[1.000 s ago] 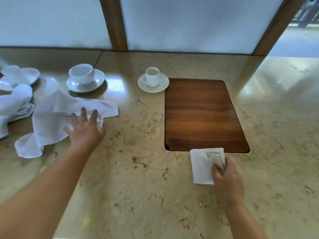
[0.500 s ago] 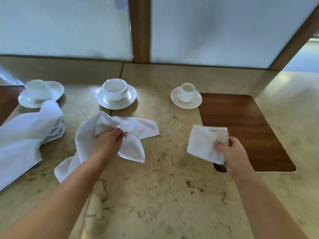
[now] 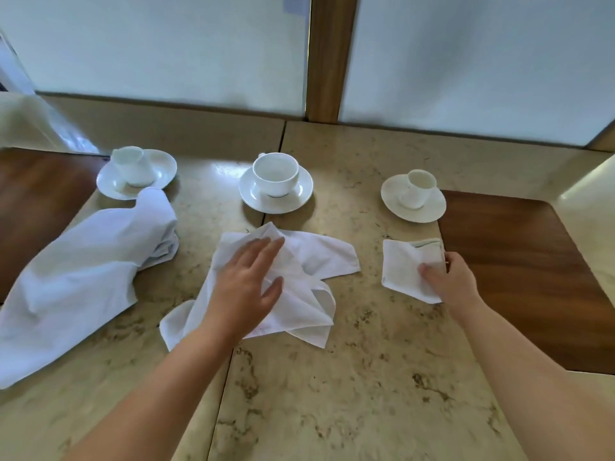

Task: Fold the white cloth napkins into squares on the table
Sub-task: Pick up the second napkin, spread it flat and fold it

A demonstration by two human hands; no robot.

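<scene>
I see my left hand (image 3: 244, 287) lying flat on the crumpled napkin (image 3: 299, 271) at the middle of the table (image 3: 349, 377); fingers are straight and spread, pressing the cloth, curled round nothing. My right hand (image 3: 447, 277) holds the folded napkin (image 3: 404, 266): the grip is a pinch, thumb on top near the lower right corner, the other fingers hidden behind the cloth. This napkin is a small square. It sits just beside the right wood inlay (image 3: 532, 277); I cannot tell whether it lies on the table or is lifted off it. A third napkin (image 3: 83, 277) lies loose and unfolded at the left, one end touching the left saucer (image 3: 133, 181). Three cups on saucers stand in a row behind the napkins: left cup (image 3: 131, 166), middle cup (image 3: 275, 174), right cup (image 3: 417, 188).
</scene>
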